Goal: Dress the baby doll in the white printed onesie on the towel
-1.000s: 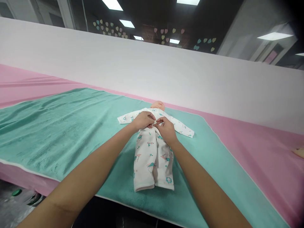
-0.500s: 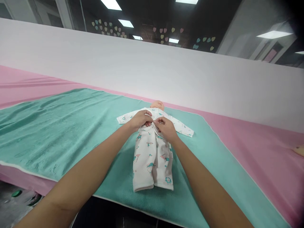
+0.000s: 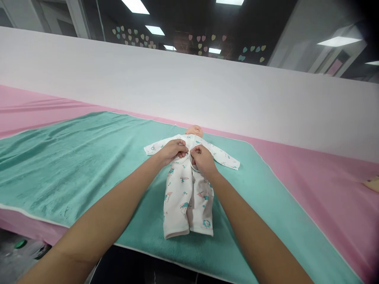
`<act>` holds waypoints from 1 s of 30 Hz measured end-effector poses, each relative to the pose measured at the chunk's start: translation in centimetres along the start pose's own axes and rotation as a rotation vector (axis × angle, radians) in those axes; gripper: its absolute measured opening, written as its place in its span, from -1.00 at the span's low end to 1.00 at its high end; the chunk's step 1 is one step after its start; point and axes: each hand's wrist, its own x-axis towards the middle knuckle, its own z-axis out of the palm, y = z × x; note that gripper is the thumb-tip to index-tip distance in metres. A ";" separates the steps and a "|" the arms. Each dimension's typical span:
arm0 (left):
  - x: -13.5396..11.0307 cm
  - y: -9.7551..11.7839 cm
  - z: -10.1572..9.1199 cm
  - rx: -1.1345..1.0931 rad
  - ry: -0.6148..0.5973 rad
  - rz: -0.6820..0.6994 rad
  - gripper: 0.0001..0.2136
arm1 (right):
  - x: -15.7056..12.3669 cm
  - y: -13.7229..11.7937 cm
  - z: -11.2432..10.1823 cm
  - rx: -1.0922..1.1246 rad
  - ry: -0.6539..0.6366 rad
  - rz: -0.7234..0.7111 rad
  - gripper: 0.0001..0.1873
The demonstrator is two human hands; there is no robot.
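Note:
A baby doll (image 3: 194,130) lies on its back on a teal towel (image 3: 124,134), its head toward the wall. It is dressed in a white printed baby outfit (image 3: 182,189) with long sleeves spread to both sides and two legs hanging toward me. At the front of the chest, my left hand (image 3: 175,150) pinches the cloth near the middle opening. My right hand (image 3: 201,157) pinches the other edge, close beside the left fingertips. Whatever fastening lies between the fingers is hidden.
Pink cloth (image 3: 334,185) covers the surface under the towel. Behind it rises a white wall (image 3: 177,90) with a dark window (image 3: 183,23) bearing heart stickers. A skin-coloured object (image 3: 372,184) shows at the right edge. Clear containers (image 3: 26,250) stand below at left.
My two hands have drawn slightly apart at the chest opening, with fingers still pinching the cloth. The whole view has shifted a little.

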 end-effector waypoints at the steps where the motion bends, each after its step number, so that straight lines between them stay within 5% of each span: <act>1: -0.1 0.1 0.0 0.015 -0.002 0.004 -0.84 | 0.0 0.0 0.0 0.020 -0.016 0.007 -0.85; 11: -1.0 0.9 0.0 0.160 -0.075 0.020 -0.75 | 0.0 0.8 -0.5 0.069 -0.101 -0.077 -0.84; 21: -1.4 1.0 -0.3 0.212 -0.091 0.036 -0.77 | -1.1 0.3 -0.3 -0.303 0.028 -0.333 -0.83; 27: -1.1 0.4 0.1 0.340 0.064 0.123 -0.88 | -1.2 0.4 -0.2 -0.262 0.012 -0.391 -0.81; 30: -0.8 -0.3 -0.6 0.591 0.280 0.208 -0.89 | -0.3 2.0 -1.2 -0.169 0.124 -0.336 -0.76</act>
